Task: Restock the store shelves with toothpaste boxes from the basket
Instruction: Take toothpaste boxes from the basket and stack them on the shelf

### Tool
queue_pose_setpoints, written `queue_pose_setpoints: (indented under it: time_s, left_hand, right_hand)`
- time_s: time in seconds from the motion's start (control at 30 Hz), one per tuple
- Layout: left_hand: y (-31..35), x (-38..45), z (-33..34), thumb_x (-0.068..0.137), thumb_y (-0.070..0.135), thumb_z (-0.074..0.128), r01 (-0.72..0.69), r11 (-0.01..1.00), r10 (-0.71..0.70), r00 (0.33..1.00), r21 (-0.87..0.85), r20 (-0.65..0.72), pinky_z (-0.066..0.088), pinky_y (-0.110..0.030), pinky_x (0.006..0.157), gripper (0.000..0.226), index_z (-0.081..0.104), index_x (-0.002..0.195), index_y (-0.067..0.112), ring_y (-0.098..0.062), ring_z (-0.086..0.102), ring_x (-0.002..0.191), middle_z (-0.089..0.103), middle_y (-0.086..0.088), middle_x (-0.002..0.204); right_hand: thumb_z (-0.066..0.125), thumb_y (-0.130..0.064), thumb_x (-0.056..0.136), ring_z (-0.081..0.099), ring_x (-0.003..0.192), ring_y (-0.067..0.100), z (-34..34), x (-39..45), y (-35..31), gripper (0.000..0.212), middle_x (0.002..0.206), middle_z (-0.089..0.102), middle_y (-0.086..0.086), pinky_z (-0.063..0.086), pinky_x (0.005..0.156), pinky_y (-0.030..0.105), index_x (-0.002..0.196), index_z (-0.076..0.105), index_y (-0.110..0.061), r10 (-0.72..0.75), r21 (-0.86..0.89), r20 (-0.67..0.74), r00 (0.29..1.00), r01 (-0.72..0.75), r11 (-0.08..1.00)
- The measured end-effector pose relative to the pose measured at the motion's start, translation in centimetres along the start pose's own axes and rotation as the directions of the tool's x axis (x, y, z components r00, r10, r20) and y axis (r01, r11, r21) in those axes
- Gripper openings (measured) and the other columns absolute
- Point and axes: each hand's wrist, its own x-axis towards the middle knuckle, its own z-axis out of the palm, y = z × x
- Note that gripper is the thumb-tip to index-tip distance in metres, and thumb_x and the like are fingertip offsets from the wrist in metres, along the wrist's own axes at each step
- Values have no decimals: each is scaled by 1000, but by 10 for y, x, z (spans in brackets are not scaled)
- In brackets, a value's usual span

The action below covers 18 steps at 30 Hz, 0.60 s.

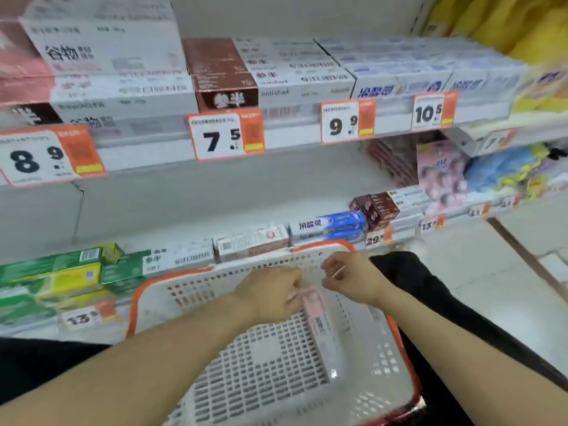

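Observation:
A white plastic basket with an orange rim sits in front of me, below the shelves. One pink-and-white toothpaste box lies lengthwise on its floor, toward the right side. My left hand reaches into the basket and pinches the far end of that box. My right hand hovers just right of it near the basket's far wall, its fingers loosely curled with nothing visible in them. The lower shelf has a wide bare stretch behind a front row of toothpaste boxes.
The upper shelf holds stacked white, brown and blue boxes above price tags 8.9, 7.5, 9.9 and 10.5. Green and yellow boxes fill the lower left. A pale floor lies to the right, and my dark-clothed leg lies beside the basket.

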Motion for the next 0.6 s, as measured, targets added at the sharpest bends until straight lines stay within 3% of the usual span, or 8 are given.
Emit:
queue_pose_setpoints:
  time_s: [0.07,0.17,0.27,0.4,0.53,0.6]
  left_hand:
    - [-8,6,52,94,40,61,216,959,-192,971,-184,141,49,-37,79,31,58,110,14,-24,59,90,63,-4,100]
    - [-4,5,130,90,35,68,496,700,-390,868,-514,307,50,-34,74,27,60,103,13,-19,54,72,60,-2,85]
    - [-2,1,193,91,36,68,564,584,-423,825,-583,374,45,-27,69,25,57,101,16,-13,54,71,59,2,85]
    - [-20,-12,224,94,36,66,605,519,-430,795,-604,427,47,-26,76,20,57,100,20,-14,57,80,60,1,90]
    - [-41,-7,210,95,39,63,645,447,-509,753,-619,417,58,-35,76,22,56,87,21,-19,61,78,62,-5,89]
    - [-48,0,194,91,45,68,659,255,-537,705,-708,463,61,-38,74,35,58,108,16,-20,66,89,62,-8,106]
  right_hand:
    - [78,-25,84,65,90,20,42,4,34,38,102,64,1,51,84,30,116,63,-13,169,-26,75,983,-167,986]
    - [75,-32,84,63,106,23,102,2,64,60,120,65,6,48,86,29,135,49,-13,341,-109,130,931,-329,938]
    - [79,-33,80,59,115,30,154,3,88,82,132,55,13,50,88,33,143,31,-12,464,-131,146,874,-447,885]
    - [79,-20,78,62,105,33,192,3,116,90,126,54,15,56,80,42,142,16,-24,526,-99,140,839,-517,850]
    - [82,-20,75,59,99,26,193,11,112,79,113,57,7,53,80,35,136,33,-9,561,-69,183,807,-559,826]
    - [88,-28,69,59,108,26,185,19,100,90,121,57,8,50,82,29,139,36,-4,556,-3,292,778,-581,814]
